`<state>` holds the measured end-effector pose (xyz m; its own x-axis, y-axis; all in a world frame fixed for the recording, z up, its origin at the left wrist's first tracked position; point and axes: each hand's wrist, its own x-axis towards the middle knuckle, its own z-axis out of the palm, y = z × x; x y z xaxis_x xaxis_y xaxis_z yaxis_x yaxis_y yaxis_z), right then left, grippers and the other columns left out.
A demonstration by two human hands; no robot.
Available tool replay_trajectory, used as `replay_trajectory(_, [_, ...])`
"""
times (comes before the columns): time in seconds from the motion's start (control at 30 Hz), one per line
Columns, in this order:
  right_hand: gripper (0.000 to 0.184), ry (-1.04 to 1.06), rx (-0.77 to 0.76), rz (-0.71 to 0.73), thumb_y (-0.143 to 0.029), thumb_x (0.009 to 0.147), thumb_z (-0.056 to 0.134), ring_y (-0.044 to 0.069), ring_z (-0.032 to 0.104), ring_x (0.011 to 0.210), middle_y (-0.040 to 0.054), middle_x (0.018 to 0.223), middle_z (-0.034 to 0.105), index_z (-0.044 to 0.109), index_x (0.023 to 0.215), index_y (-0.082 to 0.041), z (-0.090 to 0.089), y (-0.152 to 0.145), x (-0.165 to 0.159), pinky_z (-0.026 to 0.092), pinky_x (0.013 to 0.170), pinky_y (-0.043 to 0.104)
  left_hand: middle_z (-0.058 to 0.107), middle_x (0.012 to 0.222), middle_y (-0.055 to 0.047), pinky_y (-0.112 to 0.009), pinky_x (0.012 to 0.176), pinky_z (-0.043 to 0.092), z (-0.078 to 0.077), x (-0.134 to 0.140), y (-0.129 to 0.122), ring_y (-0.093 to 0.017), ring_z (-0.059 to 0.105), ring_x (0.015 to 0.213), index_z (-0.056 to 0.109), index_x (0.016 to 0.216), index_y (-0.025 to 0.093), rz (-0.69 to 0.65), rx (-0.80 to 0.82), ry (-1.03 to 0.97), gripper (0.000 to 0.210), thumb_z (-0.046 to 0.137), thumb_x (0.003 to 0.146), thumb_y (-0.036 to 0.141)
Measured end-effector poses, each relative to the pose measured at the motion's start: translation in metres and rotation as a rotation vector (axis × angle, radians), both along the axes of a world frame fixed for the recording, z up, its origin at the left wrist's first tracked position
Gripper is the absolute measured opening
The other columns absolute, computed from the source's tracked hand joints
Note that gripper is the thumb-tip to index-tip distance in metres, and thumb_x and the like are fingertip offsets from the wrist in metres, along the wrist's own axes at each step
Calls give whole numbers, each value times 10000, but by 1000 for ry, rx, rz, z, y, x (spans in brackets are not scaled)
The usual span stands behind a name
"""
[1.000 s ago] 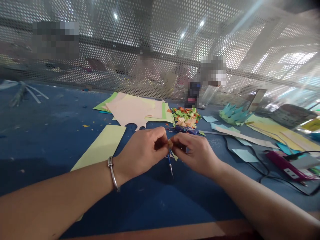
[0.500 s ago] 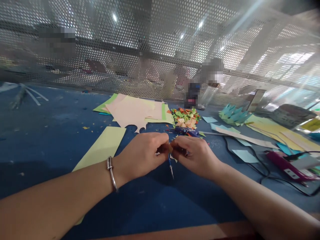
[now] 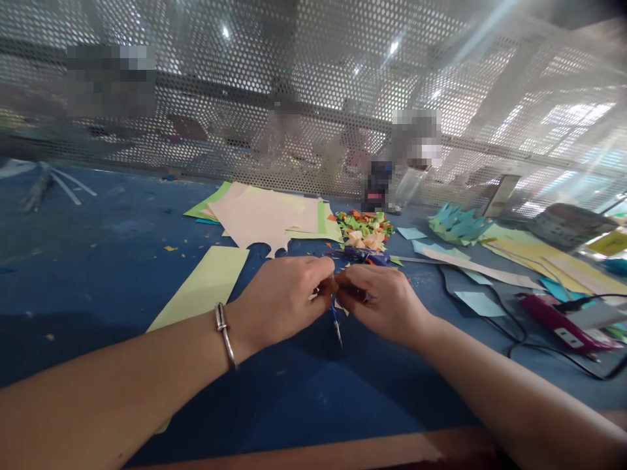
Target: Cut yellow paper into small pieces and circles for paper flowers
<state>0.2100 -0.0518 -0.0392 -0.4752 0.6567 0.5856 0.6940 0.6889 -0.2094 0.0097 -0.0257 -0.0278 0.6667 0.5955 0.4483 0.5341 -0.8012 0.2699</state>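
a blue worktop (image 3: pixel 274 405) stretches to a perforated screen (image 3: pixel 220 78) at the far side. pale paper sheets (image 3: pixel 264 212) lie far of centre, a yellow-green strip (image 3: pixel 206 281) left, partly hidden by the forearm. the left hand (image 3: pixel 287 294) and right hand (image 3: pixel 385 303) meet at centre. folded scraps (image 3: pixel 365 228) sit beyond them. a slim blue tool (image 3: pixel 336 321) points near; whether held, i cannot tell. both hands' fingers pinch a tiny paper piece (image 3: pixel 336 283), mostly hidden.
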Motion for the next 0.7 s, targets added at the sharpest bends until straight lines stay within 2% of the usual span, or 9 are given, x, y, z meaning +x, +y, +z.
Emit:
replay_trajectory(0.37, [165, -44, -45, 70, -150, 930, 542, 119, 557, 602, 10, 666, 614, 611, 783, -179, -3, 2, 2, 392, 583, 227, 618, 748, 15, -303, 597, 358, -2, 0, 1, -161, 579, 673, 499, 774, 205, 40, 19, 37, 94, 574, 821, 171])
replay_trajectory(0.53, [246, -28, -65, 70, -135, 927, 540, 108, 532, 586, 4, 652, 596, 546, 685, -180, -5, 2, 2, 374, 577, 230, 595, 721, 23, -305, 584, 337, -1, 0, 1, -153, 553, 644, 476, 759, 208, 58, 17, 28, 118, 573, 809, 165])
replay_trajectory(0.7, [250, -25, -85, 57, -144, 927, 527, 110, 558, 580, 9, 642, 619, 563, 683, -180, -4, -1, 0, 396, 569, 229, 592, 701, 14, -303, 564, 327, 1, 0, 0, -153, 543, 622, 481, 744, 205, 57, 17, 31, 111, 566, 809, 175])
